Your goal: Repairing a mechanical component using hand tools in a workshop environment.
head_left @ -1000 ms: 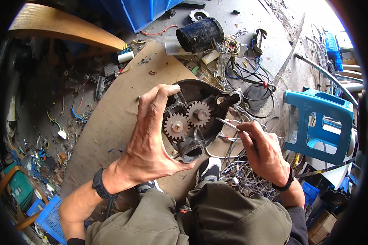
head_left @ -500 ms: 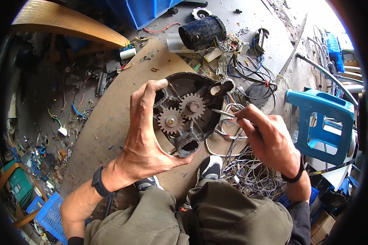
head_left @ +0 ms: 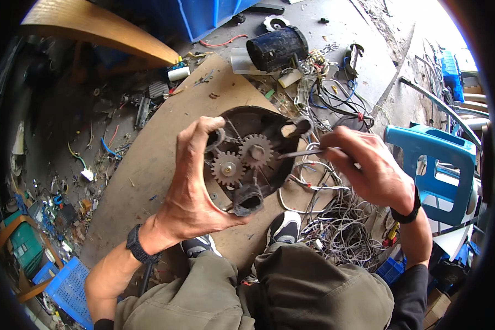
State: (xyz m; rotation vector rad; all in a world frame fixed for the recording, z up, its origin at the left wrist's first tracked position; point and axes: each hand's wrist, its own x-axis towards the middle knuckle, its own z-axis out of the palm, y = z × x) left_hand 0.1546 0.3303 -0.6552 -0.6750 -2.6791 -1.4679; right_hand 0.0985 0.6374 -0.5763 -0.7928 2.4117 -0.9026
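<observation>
My left hand [head_left: 190, 187] grips a round, dark, dirty housing [head_left: 280, 179] by its left side, thumb below and fingers over the upper rim. Inside it two toothed gears sit meshed: one gear [head_left: 227, 168] at the lower left, the other gear [head_left: 256, 150] with a thick centre shaft at the upper right. Hollow stubs stick out of the housing's rim. My right hand [head_left: 363, 165] is closed around a thin metal rod-like tool [head_left: 302, 154]. Its tip points left into the housing, close to the upper gear; whether it touches cannot be made out.
A brown board [head_left: 143, 165] lies under the housing. Tangled grey cables [head_left: 341, 225] heap beside my right shoe. A blue plastic stool [head_left: 432, 170] stands at the right. At the top are a black cylinder [head_left: 278, 48] and a blue bin [head_left: 192, 16]. Scrap litters the left floor.
My right hand has shifted right and turned, and the tool's tip now reaches farther into the housing. The housing has tilted and moved slightly down in my left hand.
</observation>
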